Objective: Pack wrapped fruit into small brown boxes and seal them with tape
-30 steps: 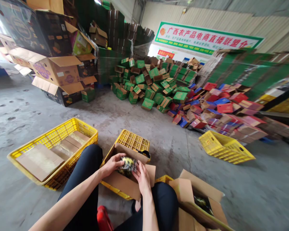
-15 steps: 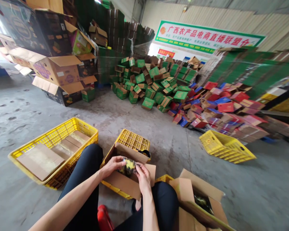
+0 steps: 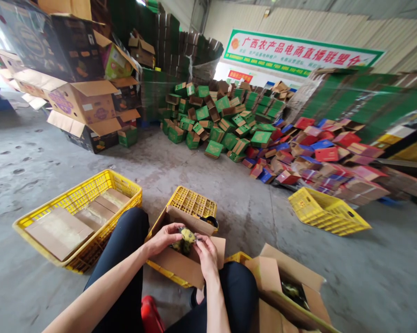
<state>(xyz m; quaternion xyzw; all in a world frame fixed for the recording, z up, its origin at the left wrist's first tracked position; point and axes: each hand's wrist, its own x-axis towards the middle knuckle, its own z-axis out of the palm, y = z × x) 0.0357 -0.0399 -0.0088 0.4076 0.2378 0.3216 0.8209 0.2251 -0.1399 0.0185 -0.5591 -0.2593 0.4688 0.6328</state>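
Note:
A small see-through plastic bag (image 3: 188,235) with something yellow-green in it is stretched between my two hands. My left hand (image 3: 165,239) pinches its left end, and my right hand (image 3: 205,253) pinches the right end. Just below them is an open cardboard box (image 3: 180,267), its flaps spread, with more yellow-green contents partly hidden by my hands. This box rests on a yellow plastic crate (image 3: 193,201). A black curved object (image 3: 212,221) lies at the box's far right corner; its kind is unclear.
At left, a yellow crate (image 3: 24,227) holds several closed cartons (image 3: 60,232). Another open carton (image 3: 264,275) with dark-wrapped yellow-green contents stands at right. Beyond are a yellow crate (image 3: 328,217), piled green boxes (image 3: 213,149), red and blue boxes (image 3: 326,154), and stacked cartons (image 3: 83,99).
The bag has turned and bunched between my fingers, so the yellow-green part shows more clearly. My hands have hardly moved from their place over the box.

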